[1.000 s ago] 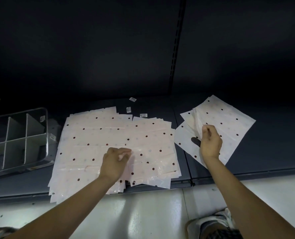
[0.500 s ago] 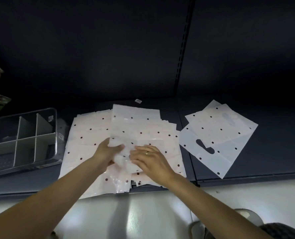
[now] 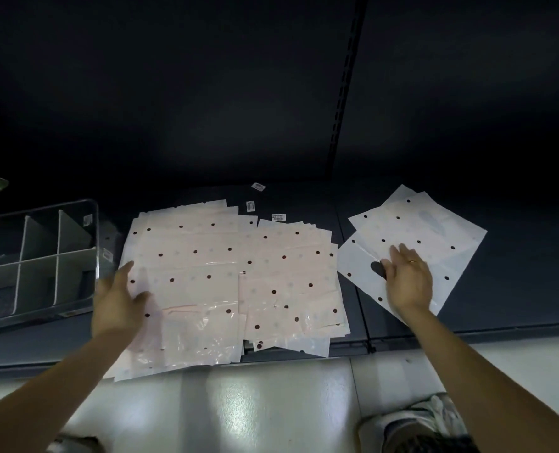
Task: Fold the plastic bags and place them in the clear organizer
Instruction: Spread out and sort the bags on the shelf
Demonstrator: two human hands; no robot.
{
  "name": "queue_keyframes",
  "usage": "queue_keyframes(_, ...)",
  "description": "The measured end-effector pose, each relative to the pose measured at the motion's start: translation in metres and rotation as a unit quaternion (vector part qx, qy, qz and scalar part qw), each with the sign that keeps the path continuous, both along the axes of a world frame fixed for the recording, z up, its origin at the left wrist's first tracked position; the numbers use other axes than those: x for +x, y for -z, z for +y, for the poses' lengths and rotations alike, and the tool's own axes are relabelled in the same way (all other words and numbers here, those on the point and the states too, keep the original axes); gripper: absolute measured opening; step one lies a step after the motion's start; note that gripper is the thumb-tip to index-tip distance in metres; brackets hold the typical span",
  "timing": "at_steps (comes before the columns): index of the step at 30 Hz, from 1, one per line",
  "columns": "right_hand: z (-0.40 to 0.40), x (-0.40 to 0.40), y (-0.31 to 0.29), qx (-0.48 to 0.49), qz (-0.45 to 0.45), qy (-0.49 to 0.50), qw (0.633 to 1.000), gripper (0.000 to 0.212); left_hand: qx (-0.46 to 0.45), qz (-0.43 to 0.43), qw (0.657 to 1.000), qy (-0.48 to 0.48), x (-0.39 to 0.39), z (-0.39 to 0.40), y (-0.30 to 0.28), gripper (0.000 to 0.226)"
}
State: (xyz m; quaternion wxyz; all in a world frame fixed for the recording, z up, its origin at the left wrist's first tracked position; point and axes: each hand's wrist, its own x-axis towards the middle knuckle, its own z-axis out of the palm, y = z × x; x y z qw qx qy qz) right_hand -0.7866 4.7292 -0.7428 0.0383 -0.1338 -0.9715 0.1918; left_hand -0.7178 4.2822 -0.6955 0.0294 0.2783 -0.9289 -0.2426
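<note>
While both of my hands are spread out, I would treat this as the moment to square up one bag before creasing it: my right hand (image 3: 408, 279), nearest me on that side, lies with fingers straight and relaxed on the small stack of white translucent dotted plastic bags (image 3: 435, 233), just beside the dark die-cut handle hole (image 3: 378, 269), gripping nothing. I should press the film flat, line up the edges, then fold across, since slick plastic will likely slide. My left hand (image 3: 118, 302) is blurred, so I only think its fingers are loose and open over the left edge of the large spread pile of pale pink dotted plastic bags (image 3: 232, 279). Left of that stands the clear divided plastic organizer (image 3: 93, 243), apparently with no bags in it. Everything rests on a dark grey metal shelf (image 3: 516, 289) above a glossy pale floor (image 3: 271, 407); three small white label stickers (image 3: 251, 206) lie farther back, then darkness.
</note>
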Motion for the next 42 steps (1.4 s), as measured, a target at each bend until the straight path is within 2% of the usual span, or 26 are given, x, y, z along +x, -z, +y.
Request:
queue_keyframes(2, 0.000, -0.001, 0.003, -0.012, 0.046, 0.013, 0.999, 0.035, -0.103, -0.001, 0.993, 0.055, 0.007, 0.001, 0.001, 0.057)
queue_keyframes(4, 0.003, -0.001, 0.005, -0.041, 0.079, 0.023, 0.996, 0.029, -0.157, 0.000, 0.975, 0.156, 0.010, 0.003, 0.003, 0.053)
queue_keyframes(6, 0.008, -0.001, 0.005, -0.091, 0.078, 0.016, 0.993, 0.031, -0.119, -0.034, 0.963, 0.241, 0.011, 0.008, 0.009, 0.051)
queue_keyframes(9, 0.013, 0.003, 0.006, -0.137, 0.022, -0.037, 0.990, 0.048, -0.061, -0.139, 0.942, 0.299, 0.014, 0.013, 0.028, 0.060)
queue_keyframes(11, 0.018, 0.003, 0.007, -0.159, 0.026, -0.040, 0.986, 0.044, -0.057, -0.173, 0.937, 0.299, 0.014, 0.013, 0.037, 0.066)
queue_keyframes(16, 0.016, -0.001, -0.005, -0.183, 0.080, 0.017, 0.980, 0.026, -0.076, -0.188, 0.934, 0.293, 0.010, 0.015, 0.032, 0.064)
queue_keyframes(20, -0.027, -0.010, -0.035, -0.185, 0.120, -0.025, 0.975, 0.015, 0.014, -0.087, 0.950, 0.300, 0.008, 0.042, 0.012, 0.060)
queue_keyframes(24, -0.097, -0.014, -0.063, -0.240, 0.060, -0.102, 0.963, 0.015, 0.201, -0.036, 0.926, 0.318, 0.010, 0.095, -0.010, 0.066)
queue_keyframes(26, -0.128, -0.009, -0.069, -0.346, 0.011, -0.089, 0.934, 0.014, 0.300, -0.051, 0.901, 0.310, 0.009, 0.122, -0.017, 0.074)
queue_keyframes(29, -0.161, 0.003, -0.075, -0.519, -0.080, -0.019, 0.851, 0.014, 0.435, -0.057, 0.866, 0.242, 0.001, 0.148, -0.021, 0.079)
queue_keyframes(31, -0.169, 0.006, -0.071, -0.596, -0.105, -0.008, 0.796, 0.015, 0.439, -0.035, 0.878, 0.189, -0.005, 0.156, -0.018, 0.076)
queue_keyframes(32, -0.167, 0.006, -0.068, -0.611, -0.094, -0.016, 0.786, 0.015, 0.415, -0.023, 0.894, 0.167, -0.008, 0.156, -0.016, 0.072)
queue_keyframes(33, -0.162, 0.006, -0.064, -0.595, -0.070, -0.025, 0.800, 0.016, 0.385, -0.015, 0.911, 0.147, -0.011, 0.155, -0.014, 0.068)
queue_keyframes(34, -0.152, 0.005, -0.059, -0.542, -0.036, -0.033, 0.839, 0.015, 0.361, -0.010, 0.923, 0.131, -0.013, 0.152, -0.012, 0.066)
queue_keyframes(36, -0.120, 0.000, -0.047, -0.354, 0.022, -0.056, 0.933, 0.022, 0.333, -0.003, 0.936, 0.117, -0.017, 0.142, -0.007, 0.065)
queue_keyframes(37, -0.100, -0.002, -0.039, -0.249, 0.031, -0.076, 0.965, 0.033, 0.322, -0.002, 0.940, 0.113, -0.020, 0.137, -0.006, 0.064)
queue_keyframes(39, -0.061, -0.002, -0.020, -0.087, 0.003, -0.113, 0.990, 0.058, 0.301, 0.001, 0.948, 0.103, -0.026, 0.127, -0.002, 0.062)
queue_keyframes(42, -0.023, 0.005, 0.003, 0.028, -0.056, -0.130, 0.990, 0.073, 0.273, 0.006, 0.957, 0.095, -0.034, 0.118, 0.000, 0.058)
